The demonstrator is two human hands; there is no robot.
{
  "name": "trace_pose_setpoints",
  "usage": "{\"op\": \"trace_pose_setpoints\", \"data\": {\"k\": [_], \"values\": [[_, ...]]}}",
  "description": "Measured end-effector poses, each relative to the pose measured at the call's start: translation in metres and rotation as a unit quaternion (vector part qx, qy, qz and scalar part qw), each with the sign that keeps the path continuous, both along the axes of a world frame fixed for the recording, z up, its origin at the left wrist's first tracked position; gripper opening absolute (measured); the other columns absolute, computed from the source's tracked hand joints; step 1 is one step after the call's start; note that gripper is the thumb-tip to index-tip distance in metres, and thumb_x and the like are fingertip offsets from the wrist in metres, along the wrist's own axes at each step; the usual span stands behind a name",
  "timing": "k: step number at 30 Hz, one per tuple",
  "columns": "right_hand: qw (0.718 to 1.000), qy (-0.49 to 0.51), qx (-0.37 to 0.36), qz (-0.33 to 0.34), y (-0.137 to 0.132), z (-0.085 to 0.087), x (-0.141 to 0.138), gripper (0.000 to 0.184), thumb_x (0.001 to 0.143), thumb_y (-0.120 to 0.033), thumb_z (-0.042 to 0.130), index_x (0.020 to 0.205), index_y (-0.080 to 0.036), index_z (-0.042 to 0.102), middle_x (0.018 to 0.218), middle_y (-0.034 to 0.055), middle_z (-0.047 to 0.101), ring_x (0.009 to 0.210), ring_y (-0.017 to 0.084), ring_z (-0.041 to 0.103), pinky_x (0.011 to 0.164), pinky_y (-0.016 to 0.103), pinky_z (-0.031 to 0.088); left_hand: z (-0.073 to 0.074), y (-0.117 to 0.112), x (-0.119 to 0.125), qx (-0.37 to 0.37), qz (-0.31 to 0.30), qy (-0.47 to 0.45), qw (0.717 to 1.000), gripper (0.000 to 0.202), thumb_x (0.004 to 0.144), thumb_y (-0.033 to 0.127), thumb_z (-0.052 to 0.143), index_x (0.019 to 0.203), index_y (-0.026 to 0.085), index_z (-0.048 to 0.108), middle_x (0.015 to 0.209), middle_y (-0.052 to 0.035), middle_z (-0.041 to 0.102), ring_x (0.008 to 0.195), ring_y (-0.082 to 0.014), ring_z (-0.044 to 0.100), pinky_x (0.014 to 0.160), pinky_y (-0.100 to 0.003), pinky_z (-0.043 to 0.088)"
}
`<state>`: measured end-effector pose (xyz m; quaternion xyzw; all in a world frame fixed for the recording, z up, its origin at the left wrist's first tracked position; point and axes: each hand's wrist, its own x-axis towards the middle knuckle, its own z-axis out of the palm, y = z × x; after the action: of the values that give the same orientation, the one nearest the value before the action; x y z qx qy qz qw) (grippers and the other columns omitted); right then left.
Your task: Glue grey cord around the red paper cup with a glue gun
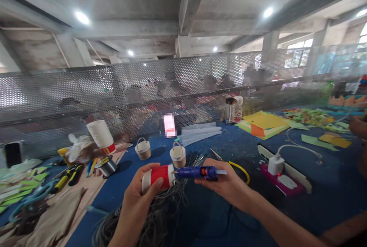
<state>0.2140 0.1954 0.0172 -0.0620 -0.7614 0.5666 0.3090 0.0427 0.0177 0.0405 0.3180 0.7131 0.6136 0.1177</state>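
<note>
My left hand [140,193] is wrapped round a red and white paper cup [161,176] that lies on its side in the air, its end toward the right. In my right hand [223,186] is a blue hot glue gun [190,173], a glue stick poking from its back. The gun's nozzle tip meets or nearly meets the cup's right end; which of the two I cannot tell. Below the cup is a tangle of grey cord [155,216]. Beyond my hands stand two small baskets with handles, one at left [143,150] and one nearer the middle [177,156].
A stack of paper cups [100,134], a wire spool [106,166] and box cutters [64,178] are at left. Yellow-handled scissors [241,170] lie behind my right hand. A pink power strip [282,182] with a white plug sits right. Coloured paper [262,122] lies before a perforated screen [183,86].
</note>
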Motion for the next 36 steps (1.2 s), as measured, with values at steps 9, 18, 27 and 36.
{"op": "trace_pose_setpoints", "data": {"k": [9, 18, 27, 36], "values": [[1.000, -0.001, 0.013, -0.015, 0.002, -0.003, 0.000, 0.030, 0.083, -0.042, 0.075, 0.076, -0.020, 0.055, 0.078, -0.0024, 0.051, 0.072, 0.014, 0.045, 0.062, 0.027, 0.037, -0.004, -0.002, -0.003, -0.007, -0.008, 0.028, 1.000, 0.051, 0.074, 0.053, 0.073, 0.113, 0.023, 0.060, 0.086, -0.0008, 0.073, 0.069, -0.0208, 0.063, 0.065, -0.028, 0.048], [1.000, 0.012, 0.000, -0.013, 0.002, -0.002, 0.000, 0.029, 0.082, -0.038, 0.076, 0.076, -0.020, 0.053, 0.078, -0.0037, 0.050, 0.071, 0.014, 0.045, 0.065, 0.026, 0.039, -0.009, -0.002, -0.006, -0.013, -0.020, 0.057, 0.998, 0.048, 0.077, 0.053, 0.070, 0.113, 0.024, 0.058, 0.078, 0.0015, 0.071, 0.064, -0.0190, 0.060, 0.061, -0.026, 0.046], [1.000, 0.007, -0.001, -0.006, 0.006, -0.002, 0.001, 0.027, 0.083, -0.034, 0.076, 0.077, -0.019, 0.055, 0.076, -0.0045, 0.049, 0.068, 0.011, 0.041, 0.062, 0.024, 0.038, -0.007, -0.001, 0.002, 0.008, -0.011, 0.064, 0.998, 0.043, 0.078, 0.050, 0.069, 0.110, 0.023, 0.059, 0.078, 0.0025, 0.073, 0.061, -0.0174, 0.061, 0.059, -0.025, 0.047], [0.998, 0.008, -0.058, -0.006, 0.002, 0.001, 0.000, 0.028, 0.080, -0.030, 0.077, 0.074, -0.019, 0.052, 0.074, -0.0048, 0.047, 0.064, 0.011, 0.042, 0.058, 0.024, 0.040, -0.011, -0.004, -0.005, -0.015, -0.020, 0.087, 0.996, 0.044, 0.079, 0.051, 0.070, 0.110, 0.022, 0.058, 0.077, 0.0028, 0.070, 0.060, -0.0165, 0.061, 0.058, -0.024, 0.048]]}}
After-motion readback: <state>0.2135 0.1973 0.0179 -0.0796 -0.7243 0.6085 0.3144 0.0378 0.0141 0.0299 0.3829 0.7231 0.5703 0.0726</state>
